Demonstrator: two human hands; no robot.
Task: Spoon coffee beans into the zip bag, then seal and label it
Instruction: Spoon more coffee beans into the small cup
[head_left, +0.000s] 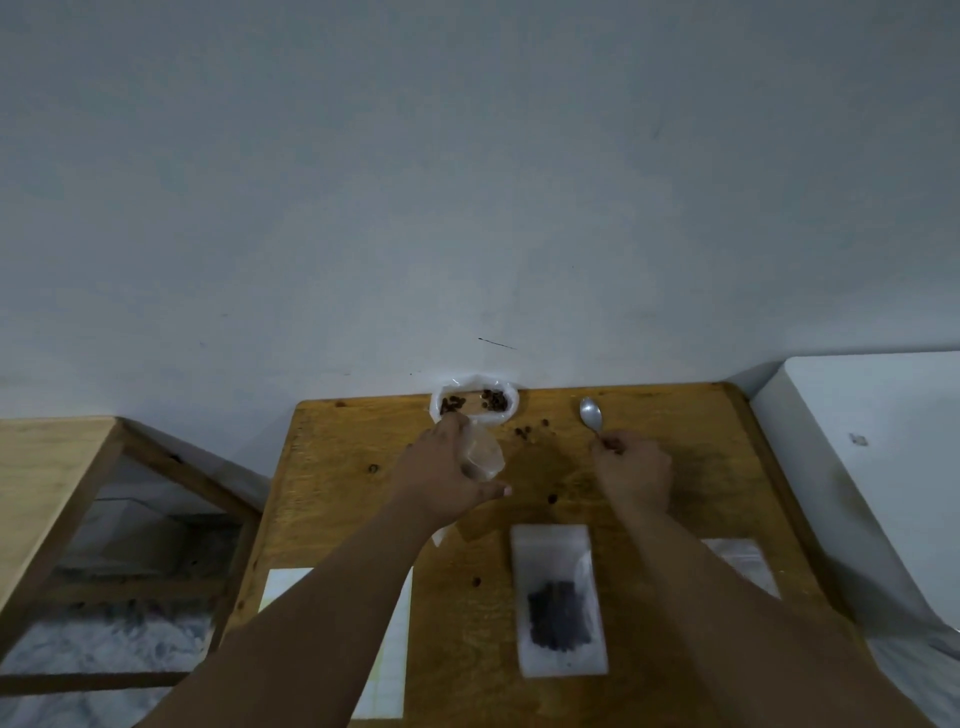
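While both hands work over the wooden table (332, 467), beans only partly bagged.

From the left: white label sheet (283, 587) lying at the near left edge, partly under the forearm; left hand (441, 475) closed around a clear zip bag (483, 452), held just in front of the white plastic holding coffee beans (493, 400) at the far edge by the wall. Loose beans (524, 432) scattered between the hands. Filled zip bag (561, 603) lying flat near the front, dark beans inside. Right hand (634, 467) pinching the handle of a metal spoon (590, 413), bowl apparently empty, though blurred. Further clear bags (743, 564) just right of that forearm.
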